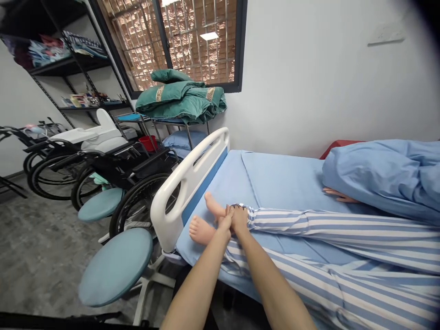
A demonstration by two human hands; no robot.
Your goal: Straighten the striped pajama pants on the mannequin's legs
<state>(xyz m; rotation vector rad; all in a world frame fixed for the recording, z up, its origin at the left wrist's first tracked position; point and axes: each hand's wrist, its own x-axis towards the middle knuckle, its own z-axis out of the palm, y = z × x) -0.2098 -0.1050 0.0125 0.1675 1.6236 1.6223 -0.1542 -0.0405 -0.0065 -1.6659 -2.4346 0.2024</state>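
A figure that looks like a care manikin lies on the bed in blue-and-white striped trousers (285, 219), its legs stretched toward the footboard. My right hand (239, 217) is closed over the far leg at the trouser cuff (251, 217). Right beside it, my left hand (226, 222) grips the same leg at the ankle; the fingertips are partly hidden. Past my hands, the far foot (213, 206) points up, bare. The near foot (201, 230) rests closer to me, also bare, beside my left forearm.
The white footboard (190, 172) rises left of the feet. Two round stools (117, 266) and several wheelchairs (144, 201) stand beyond it. A blue cover (385, 178) lies over the upper body, with one hand (340, 195) showing. Green bedding (182, 98) is piled under the window.
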